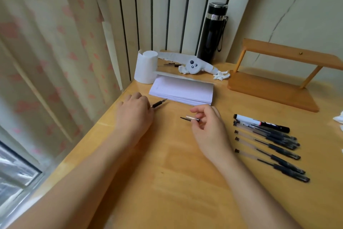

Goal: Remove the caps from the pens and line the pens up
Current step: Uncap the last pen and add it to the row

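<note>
My left hand (pixel 134 115) grips an uncapped black pen (pixel 158 103) whose bare tip points up and right toward the paper stack. My right hand (pixel 207 126) pinches a pen cap (pixel 189 118), a thin dark piece with a silvery clip, held just above the wooden table (pixel 167 163). Right of that hand, several capped gel pens (pixel 267 147) lie side by side in a slanted row. A white-and-black marker (pixel 259 123) lies at the top of the row.
A stack of white paper (pixel 182 90) lies behind my hands. Farther back stand a paper roll (pixel 145 66), a white controller (pixel 193 66), crumpled tissue (pixel 221 75), a black flask (pixel 211 31) and a wooden stand (pixel 274 82). Curtains and a window border the table's left edge.
</note>
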